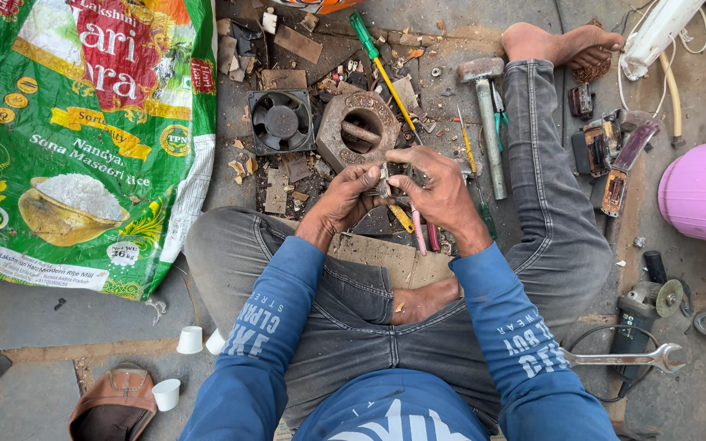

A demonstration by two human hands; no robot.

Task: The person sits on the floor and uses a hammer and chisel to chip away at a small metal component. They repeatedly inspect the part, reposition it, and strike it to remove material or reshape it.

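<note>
Floor: grey concrete floor (59,322), and you sit on it cross-legged with tools scattered ahead of your knees.
Left hand: your left hand (343,200) has its fingers curled in, pinching a small metal part (383,175) from the left.
Right hand: your right hand (439,189) pinches the same small part from the right, thumb and forefinger pressed together on it.
Small part: held between both hands, above the floor, just in front of your legs; too small to tell its shape.
Just beyond: rusty metal block (359,131) with a round hole, and a black fan (281,121) touching its left side.
Right of the hands: hammer (487,110) lying lengthwise, and a green-handled screwdriver (382,69) slanting past the block.
Far left: big green rice sack (83,139) lying flat.
Right edge: pink plastic tub (704,192), angle grinder (643,314), spanner (624,358).
</note>
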